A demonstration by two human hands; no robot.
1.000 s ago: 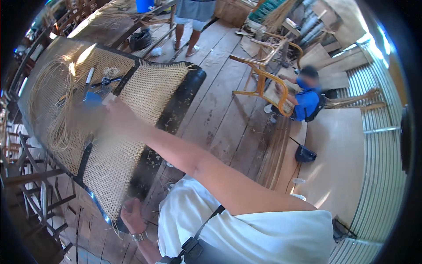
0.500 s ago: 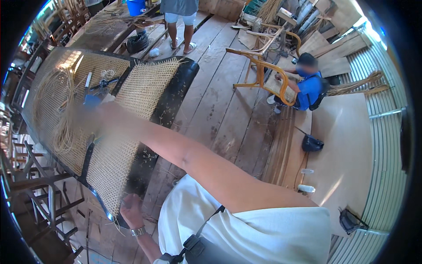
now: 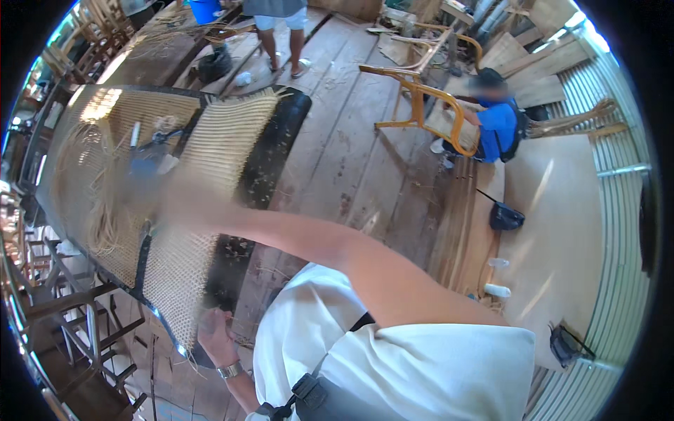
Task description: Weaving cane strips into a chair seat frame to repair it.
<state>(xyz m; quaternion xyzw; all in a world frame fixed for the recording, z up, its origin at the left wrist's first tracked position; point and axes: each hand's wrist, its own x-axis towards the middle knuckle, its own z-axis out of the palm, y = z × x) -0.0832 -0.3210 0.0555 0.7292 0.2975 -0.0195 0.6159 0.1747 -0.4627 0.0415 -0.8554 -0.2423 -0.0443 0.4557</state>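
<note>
A large black-framed panel (image 3: 263, 161) with woven cane webbing (image 3: 228, 133) lies at the left. My right arm reaches across it, and my right hand (image 3: 165, 200) is over the webbing, too smeared to show its fingers or anything in them. Close by are a blue object (image 3: 144, 165), a white stick-like thing (image 3: 135, 133) and a dark tool (image 3: 166, 131), whose kind is unclear. A loose coil of cane strands (image 3: 105, 186) rests left of that hand. My left hand (image 3: 219, 338), wearing a metal watch, is closed at the panel's near edge; what it holds is hidden.
A person in blue (image 3: 498, 130) sits by a curved wooden chair frame (image 3: 418, 98) at the right. Another person stands at the back near a blue bucket (image 3: 205, 10). Dark chair frames (image 3: 84, 312) crowd the left. A black bag (image 3: 507, 216) lies on a pale board (image 3: 554, 210).
My right hand has moved slightly right and nearer over the webbing, its elbow bending more. My left hand stays at the panel edge. The view has shifted a little.
</note>
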